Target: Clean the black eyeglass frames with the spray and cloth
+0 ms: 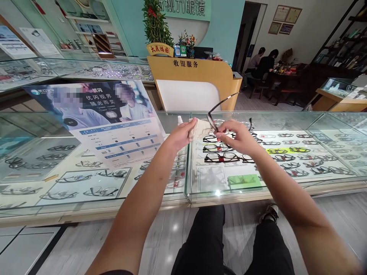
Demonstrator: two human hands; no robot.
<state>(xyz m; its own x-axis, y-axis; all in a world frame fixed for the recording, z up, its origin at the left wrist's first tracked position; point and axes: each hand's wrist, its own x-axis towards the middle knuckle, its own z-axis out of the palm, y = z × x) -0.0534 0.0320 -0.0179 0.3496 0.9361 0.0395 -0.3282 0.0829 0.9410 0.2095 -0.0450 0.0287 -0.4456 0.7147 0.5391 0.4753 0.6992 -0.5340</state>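
Observation:
Over the glass display counter, my right hand [235, 137] is closed on a pair of dark-framed eyeglasses [212, 119], pinching the frame between thumb and fingers. One temple arm of the glasses sticks up and to the right; the other shows beyond my knuckles. My left hand [181, 135] is closed on a pale cleaning cloth [199, 129], which lies against the left part of the glasses. The cloth hides the lens there. Behind my left hand stands a small white bottle [180, 120], partly covered by it.
Several spectacle frames [221, 157] lie inside the glass counter [189, 183]. A printed poster [114, 122] stands on its left part. Farther back is a wooden cashier desk [197, 76] with a plant. Two people [265, 65] sit at a table at the back right.

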